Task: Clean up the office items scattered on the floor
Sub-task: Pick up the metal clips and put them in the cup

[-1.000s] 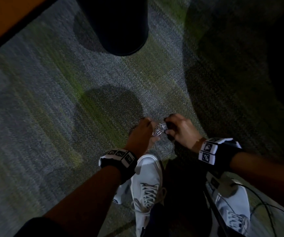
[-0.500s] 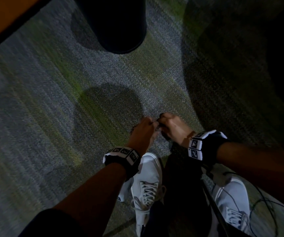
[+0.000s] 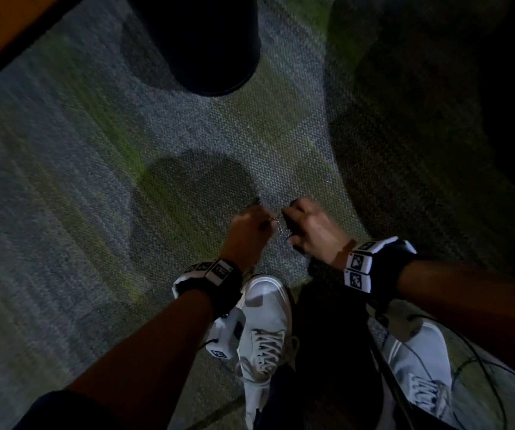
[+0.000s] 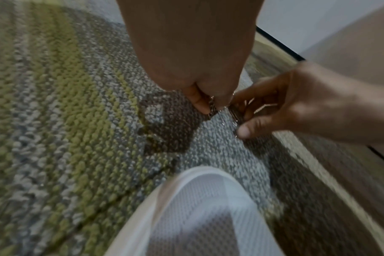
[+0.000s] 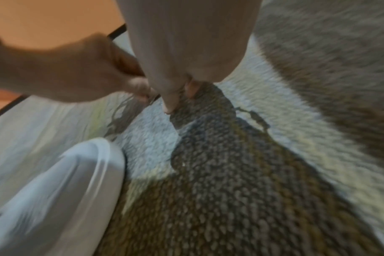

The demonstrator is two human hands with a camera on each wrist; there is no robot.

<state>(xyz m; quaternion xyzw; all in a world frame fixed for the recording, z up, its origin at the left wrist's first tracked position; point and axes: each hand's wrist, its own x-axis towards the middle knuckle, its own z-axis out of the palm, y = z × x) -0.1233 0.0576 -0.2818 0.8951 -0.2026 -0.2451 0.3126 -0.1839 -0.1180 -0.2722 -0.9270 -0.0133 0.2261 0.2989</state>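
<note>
A small cluster of silver paper clips (image 3: 279, 225) lies on the carpet between my two hands, just ahead of my left shoe. My left hand (image 3: 251, 226) is bent down over it, and in the left wrist view its fingertips (image 4: 200, 104) pinch some clips (image 4: 213, 107). My right hand (image 3: 307, 228) faces it from the right with curled fingers (image 4: 250, 110) and its thumb round more clips (image 4: 235, 117). In the blurred right wrist view the right hand's fingertips (image 5: 170, 102) touch the carpet beside the left hand (image 5: 77, 72). Most of the clips are hidden under the fingers.
A dark round bin (image 3: 197, 41) stands on the carpet ahead. A wooden furniture edge (image 3: 2, 35) crosses the top left. My white shoes (image 3: 265, 321) (image 3: 420, 361) are right below the hands, with black cables (image 3: 479, 358) over the right one. Deep shadow fills the right side.
One second ago a bright heap of clips showed between the hands. The hands then closed over it, and now only a few clips show in a narrow gap between the fingers.
</note>
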